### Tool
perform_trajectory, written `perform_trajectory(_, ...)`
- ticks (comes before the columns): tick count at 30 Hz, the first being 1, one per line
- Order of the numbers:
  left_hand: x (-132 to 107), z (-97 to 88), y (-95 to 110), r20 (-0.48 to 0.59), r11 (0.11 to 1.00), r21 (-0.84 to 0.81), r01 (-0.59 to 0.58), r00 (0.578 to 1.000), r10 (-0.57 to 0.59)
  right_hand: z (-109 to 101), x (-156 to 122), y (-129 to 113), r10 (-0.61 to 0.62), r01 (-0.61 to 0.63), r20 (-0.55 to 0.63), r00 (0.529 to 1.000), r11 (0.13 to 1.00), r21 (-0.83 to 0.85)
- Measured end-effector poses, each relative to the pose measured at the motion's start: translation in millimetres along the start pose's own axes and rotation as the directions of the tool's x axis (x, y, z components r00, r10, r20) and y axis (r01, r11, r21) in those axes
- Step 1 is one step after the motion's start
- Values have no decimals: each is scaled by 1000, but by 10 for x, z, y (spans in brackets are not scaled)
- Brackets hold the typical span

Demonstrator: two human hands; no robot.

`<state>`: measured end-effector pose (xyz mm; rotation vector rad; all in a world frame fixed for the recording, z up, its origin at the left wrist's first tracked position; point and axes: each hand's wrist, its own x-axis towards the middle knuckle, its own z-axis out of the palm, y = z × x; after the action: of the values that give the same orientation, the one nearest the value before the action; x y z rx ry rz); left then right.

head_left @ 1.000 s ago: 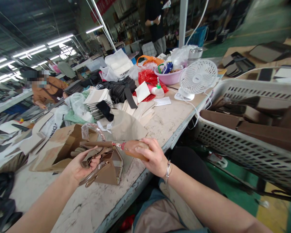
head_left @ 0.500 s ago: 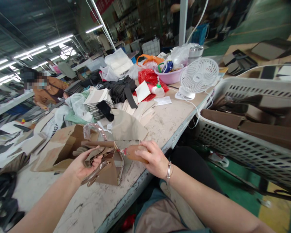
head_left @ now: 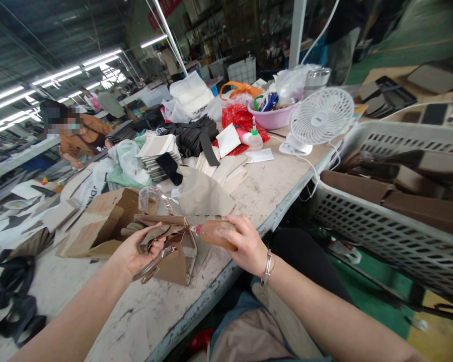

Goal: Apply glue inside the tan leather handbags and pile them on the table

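A small tan handbag (head_left: 173, 254) lies on the worn white worktable (head_left: 147, 311) just in front of me. My left hand (head_left: 138, 251) is closed on the bag's flap and its plastic-wrapped handle near the top. My right hand (head_left: 241, 244) is wrapped round a brown rounded piece (head_left: 211, 234) joined to the bag's right side by red tape. A clear plastic-wrapped loop (head_left: 154, 197) rises behind the bag.
An open cardboard box (head_left: 101, 223) lies left of the bag. Stacked beige panels (head_left: 156, 153), black straps (head_left: 192, 136), a pink basin (head_left: 272, 118) and a white desk fan (head_left: 320, 118) stand farther back. A white slatted crate (head_left: 381, 221) holds brown bags on the right. A person sits at far left.
Both hands keep their hold on the bag with only small shifts. My view has drifted, so everything sits a little more to the right. The standing person at the back has moved right.
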<state>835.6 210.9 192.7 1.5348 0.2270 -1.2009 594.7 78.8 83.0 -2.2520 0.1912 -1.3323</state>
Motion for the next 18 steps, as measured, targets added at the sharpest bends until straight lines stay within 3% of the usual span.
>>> perform_trajectory(18,-50,43,2,-12,999,38,14,1000,-13,130,-312,-27,92,-90,254,963,996,-19)
